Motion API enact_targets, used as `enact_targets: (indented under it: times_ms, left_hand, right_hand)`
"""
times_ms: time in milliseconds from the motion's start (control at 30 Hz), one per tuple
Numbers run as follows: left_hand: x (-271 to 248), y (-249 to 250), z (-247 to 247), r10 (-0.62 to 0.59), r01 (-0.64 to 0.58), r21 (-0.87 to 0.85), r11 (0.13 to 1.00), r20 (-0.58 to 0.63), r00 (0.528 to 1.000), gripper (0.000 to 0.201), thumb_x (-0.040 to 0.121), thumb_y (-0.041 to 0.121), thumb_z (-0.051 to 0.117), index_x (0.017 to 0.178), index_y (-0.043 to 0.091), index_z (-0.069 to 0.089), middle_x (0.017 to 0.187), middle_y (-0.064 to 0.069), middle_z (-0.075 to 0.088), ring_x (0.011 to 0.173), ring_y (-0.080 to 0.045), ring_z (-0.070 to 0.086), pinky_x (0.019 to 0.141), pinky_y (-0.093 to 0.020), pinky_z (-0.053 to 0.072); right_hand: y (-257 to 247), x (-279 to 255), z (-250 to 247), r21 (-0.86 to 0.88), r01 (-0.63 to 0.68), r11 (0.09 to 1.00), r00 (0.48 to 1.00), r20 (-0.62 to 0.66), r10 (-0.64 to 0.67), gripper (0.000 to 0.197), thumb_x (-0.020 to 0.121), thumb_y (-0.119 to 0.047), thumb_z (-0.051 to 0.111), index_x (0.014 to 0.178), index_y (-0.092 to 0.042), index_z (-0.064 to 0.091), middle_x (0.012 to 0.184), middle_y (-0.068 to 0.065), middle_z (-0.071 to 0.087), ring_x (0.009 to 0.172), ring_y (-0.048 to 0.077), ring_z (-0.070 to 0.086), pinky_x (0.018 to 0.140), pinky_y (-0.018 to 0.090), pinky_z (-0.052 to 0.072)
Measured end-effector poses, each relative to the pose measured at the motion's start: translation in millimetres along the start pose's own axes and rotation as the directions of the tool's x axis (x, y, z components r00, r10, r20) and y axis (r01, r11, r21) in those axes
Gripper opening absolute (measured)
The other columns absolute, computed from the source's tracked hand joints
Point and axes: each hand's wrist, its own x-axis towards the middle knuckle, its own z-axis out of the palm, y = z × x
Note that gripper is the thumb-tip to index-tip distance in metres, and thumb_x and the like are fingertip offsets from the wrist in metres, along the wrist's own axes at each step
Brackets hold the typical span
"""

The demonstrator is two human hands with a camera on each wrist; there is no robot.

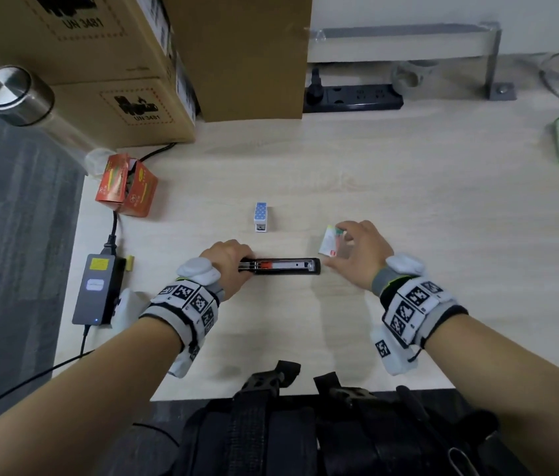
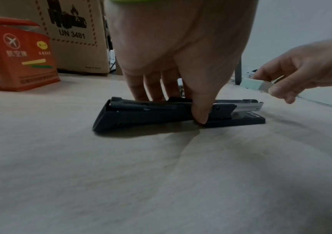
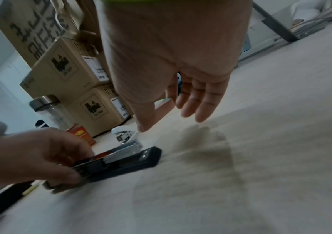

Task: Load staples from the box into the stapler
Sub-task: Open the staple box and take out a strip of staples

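While the left hand [image 1: 226,261] clamps down on the rear end of the black stapler [image 1: 280,266], thumb on the near side and fingers curled over the far side, the magazine lies open on the desk [image 1: 408,207] — you can see the metal channel and an orange-red pusher part near the hand. The stapler's long axis runs nine to three across the head view, hinge end at nine under the left hand, nose pointing to three o'clock.

And right off that nose, at about two o'clock from it, the right hand [image 1: 357,250] holds the small staple box [image 1: 329,241], thumb and forefinger pinching it, the other fingers fanned loosely. The box sits tilted, just beside the stapler's nose and clear of it. From the right wrist view the box is mostly hidden behind the palm; whether its flap is open I can't tell.

So here's the geometry that matters: the open channel lies to the right hand's nine o'clock, running straight away from it along that nine-to-three line. The right hand is the nearer one to the free end, the left pins the body. I'd judge a staple strip has to come out of the box and be turned parallel to that axis before it can drop in.

A small blue-and-white stapler [image 1: 261,217] stands at twelve o'clock, well apart.
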Motion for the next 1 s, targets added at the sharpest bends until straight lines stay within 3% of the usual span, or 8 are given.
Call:
enact_targets:
  times_ms: [133,233,367,467,633,767,833,1000]
  left_hand:
    - [-10,4,5,0.026,-0.037,-0.086,0.996,-0.128,0.991,0.05,0.079,0.043,0.069,0.124,0.03,0.053,0.123,0.005,0.054,0.109,-0.02,0.051,0.091,-0.035,0.044]
    - [-18,16,2,-0.015,-0.065,-0.361,0.93,-0.215,0.977,0.038,0.081,0.037,0.07,0.117,0.026,0.06,0.114,0.006,0.059,0.095,-0.011,0.057,0.086,-0.028,0.047]
    - [-23,29,-2,-0.071,0.006,-0.641,0.767,-0.076,0.995,0.018,0.083,0.027,0.07,0.1,0.028,0.066,0.09,0.007,0.07,0.075,-0.012,0.062,0.077,-0.025,0.051]
    - [-27,40,5,-0.028,0.061,-0.786,0.615,0.055,0.998,0.02,0.088,0.017,0.064,0.107,0.016,0.063,0.089,-0.009,0.069,0.074,-0.019,0.063,0.076,-0.032,0.056]
    - [-31,45,14,-0.021,0.168,-0.857,0.488,0.181,0.983,0.024,0.091,0.009,0.059,0.115,0.005,0.06,0.087,-0.022,0.069,0.07,-0.029,0.064,0.078,-0.042,0.059]
    - [-30,41,12,-0.03,0.181,-0.869,0.461,0.188,0.982,0.023,0.092,0.002,0.055,0.114,0.002,0.06,0.08,-0.016,0.067,0.065,-0.024,0.065,0.068,-0.032,0.061]
    - [-34,31,11,-0.014,0.182,-0.87,0.458,0.198,0.98,0.023,0.093,0.003,0.054,0.115,0.004,0.059,0.082,-0.014,0.067,0.067,-0.023,0.065,0.065,-0.027,0.06]
    - [-41,19,11,0.06,0.161,-0.847,0.507,0.221,0.973,0.022,0.094,0.006,0.053,0.111,0.01,0.065,0.08,-0.01,0.067,0.066,-0.017,0.064,0.063,-0.024,0.057]
  right_hand:
    - [-2,-30,11,0.066,0.043,0.997,0.999,0.023,-0.044,0.065,0.066,-0.046,0.077,0.121,-0.03,0.047,0.109,-0.003,0.048,0.091,0.018,0.054,0.074,0.027,0.042]
    - [-9,-45,20,0.099,0.073,0.992,0.996,0.041,-0.077,0.063,0.063,-0.049,0.077,0.117,-0.033,0.049,0.108,-0.006,0.048,0.088,0.015,0.054,0.075,0.029,0.045]
    - [-22,-56,31,0.168,0.114,0.979,0.993,-0.006,-0.115,0.058,0.06,-0.047,0.08,0.109,-0.032,0.054,0.103,-0.009,0.05,0.08,0.008,0.051,0.072,0.025,0.042]
    - [-31,-61,40,0.218,0.136,0.966,0.99,-0.055,-0.127,0.057,0.059,-0.046,0.081,0.106,-0.03,0.053,0.101,-0.01,0.05,0.077,0.005,0.05,0.069,0.025,0.041]
    - [-43,-65,52,0.233,0.049,0.971,0.999,-0.028,-0.044,0.067,0.047,-0.064,0.079,0.095,-0.033,0.045,0.099,-0.015,0.047,0.082,0.004,0.05,0.064,0.024,0.041]
    - [-36,-64,54,0.284,0.12,0.951,0.993,-0.021,-0.119,0.064,0.055,-0.051,0.082,0.106,-0.035,0.047,0.103,-0.013,0.049,0.071,-0.004,0.047,0.063,0.02,0.039]
    - [-36,-66,56,0.293,0.171,0.941,0.985,-0.028,-0.171,0.061,0.061,-0.042,0.081,0.114,-0.035,0.049,0.103,-0.012,0.05,0.063,0.0,0.049,0.064,0.02,0.043]
    - [-34,-69,57,0.289,0.252,0.923,0.967,-0.054,-0.247,0.047,0.069,-0.028,0.078,0.111,-0.033,0.056,0.098,-0.012,0.051,0.061,0.009,0.053,0.065,0.026,0.049]
